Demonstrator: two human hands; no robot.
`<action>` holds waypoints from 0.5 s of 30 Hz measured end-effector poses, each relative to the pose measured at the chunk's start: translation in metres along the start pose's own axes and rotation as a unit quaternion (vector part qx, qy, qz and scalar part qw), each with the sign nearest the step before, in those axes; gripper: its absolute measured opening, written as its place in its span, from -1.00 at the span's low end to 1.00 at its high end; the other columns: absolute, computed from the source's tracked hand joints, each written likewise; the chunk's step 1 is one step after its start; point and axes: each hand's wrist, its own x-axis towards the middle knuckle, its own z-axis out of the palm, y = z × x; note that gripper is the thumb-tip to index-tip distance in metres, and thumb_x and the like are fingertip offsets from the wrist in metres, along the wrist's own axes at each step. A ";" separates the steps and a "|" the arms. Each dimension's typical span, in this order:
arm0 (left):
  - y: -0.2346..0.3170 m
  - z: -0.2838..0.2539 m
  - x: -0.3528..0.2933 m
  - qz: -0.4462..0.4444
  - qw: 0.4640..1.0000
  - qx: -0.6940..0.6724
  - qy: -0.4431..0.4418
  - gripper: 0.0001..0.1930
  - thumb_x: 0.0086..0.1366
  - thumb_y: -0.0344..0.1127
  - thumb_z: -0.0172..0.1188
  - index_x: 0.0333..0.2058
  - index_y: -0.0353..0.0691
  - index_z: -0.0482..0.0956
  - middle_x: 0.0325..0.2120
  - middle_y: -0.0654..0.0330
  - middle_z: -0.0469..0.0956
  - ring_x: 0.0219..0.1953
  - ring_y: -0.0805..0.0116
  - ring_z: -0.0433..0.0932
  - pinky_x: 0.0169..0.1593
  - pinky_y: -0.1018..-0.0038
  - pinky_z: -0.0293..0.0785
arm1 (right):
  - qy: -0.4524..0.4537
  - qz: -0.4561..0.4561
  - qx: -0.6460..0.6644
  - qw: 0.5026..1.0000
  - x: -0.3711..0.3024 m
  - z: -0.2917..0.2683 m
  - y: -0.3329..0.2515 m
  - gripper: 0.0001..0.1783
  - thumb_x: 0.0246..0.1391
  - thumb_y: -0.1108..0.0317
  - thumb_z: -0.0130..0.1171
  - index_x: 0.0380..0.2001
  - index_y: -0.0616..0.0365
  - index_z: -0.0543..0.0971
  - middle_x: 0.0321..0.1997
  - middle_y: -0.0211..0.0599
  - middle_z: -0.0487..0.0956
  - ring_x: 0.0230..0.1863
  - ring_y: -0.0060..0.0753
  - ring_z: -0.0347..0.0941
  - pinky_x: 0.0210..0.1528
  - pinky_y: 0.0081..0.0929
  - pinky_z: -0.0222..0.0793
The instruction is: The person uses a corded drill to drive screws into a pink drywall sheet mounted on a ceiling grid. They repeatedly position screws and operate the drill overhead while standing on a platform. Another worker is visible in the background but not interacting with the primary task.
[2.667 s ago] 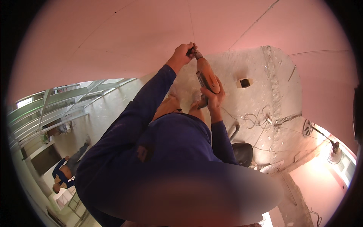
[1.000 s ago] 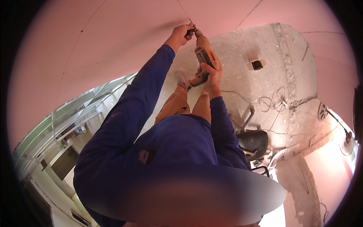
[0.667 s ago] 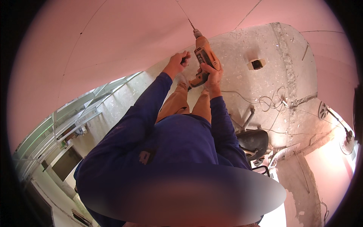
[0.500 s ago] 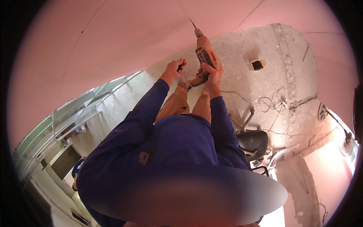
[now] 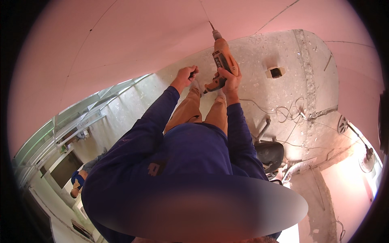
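My right hand (image 5: pixel 232 83) is wrapped round the handle of an orange and black power drill (image 5: pixel 225 56). The drill points up and away, and its thin bit (image 5: pixel 211 26) meets or nearly meets the pink board wall (image 5: pixel 146 36) at a thin dark line. To the left of the drill, my left hand (image 5: pixel 184 76) is closed and raised in front of the wall. Something dark shows between its fingers, too small to name. It stays apart from the drill.
Behind my right side a dark bucket-like container (image 5: pixel 270 154) stands on the rough floor (image 5: pixel 259 52). A loose cable (image 5: pixel 283 111) curls there, and a square hole (image 5: pixel 275 72) opens in the floor. A standing fan (image 5: pixel 367 158) is at far right. Another person (image 5: pixel 78 180) is at lower left.
The view has shifted slightly, and the drill appears a little lower and further right. Both hands keep their grip. The other person at lower left shows more fully.
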 end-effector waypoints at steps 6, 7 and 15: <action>-0.008 -0.003 -0.001 -0.012 1.000 -0.001 -0.002 -0.78 0.61 -0.22 0.23 -0.11 -0.26 0.69 -0.28 0.19 0.67 -0.48 0.50 0.41 -0.53 0.54 0.19 | 0.005 -0.019 -0.022 1.000 0.001 -0.001 0.003 -0.21 -0.06 0.71 0.42 0.33 0.21 0.56 -0.04 -0.07 0.70 -0.37 -0.20 0.67 -0.32 -0.21 0.72; -0.009 -0.004 -0.002 -0.018 1.000 0.000 0.007 -0.79 0.61 -0.22 0.23 -0.11 -0.27 0.68 -0.28 0.19 0.67 -0.49 0.50 0.41 -0.53 0.54 0.19 | -0.003 -0.025 -0.024 0.999 0.001 -0.001 0.003 -0.20 -0.07 0.71 0.42 0.34 0.21 0.56 -0.04 -0.07 0.71 -0.37 -0.20 0.67 -0.32 -0.22 0.72; -0.007 -0.006 -0.003 -0.020 0.999 0.030 0.004 -0.79 0.62 -0.21 0.22 -0.11 -0.23 0.69 -0.31 0.26 0.64 -0.49 0.53 0.42 -0.55 0.57 0.19 | -0.002 -0.020 -0.048 0.999 -0.001 -0.002 -0.004 -0.18 -0.10 0.63 0.50 0.34 0.26 0.56 -0.09 -0.16 0.73 -0.33 -0.30 0.68 -0.23 -0.33 0.68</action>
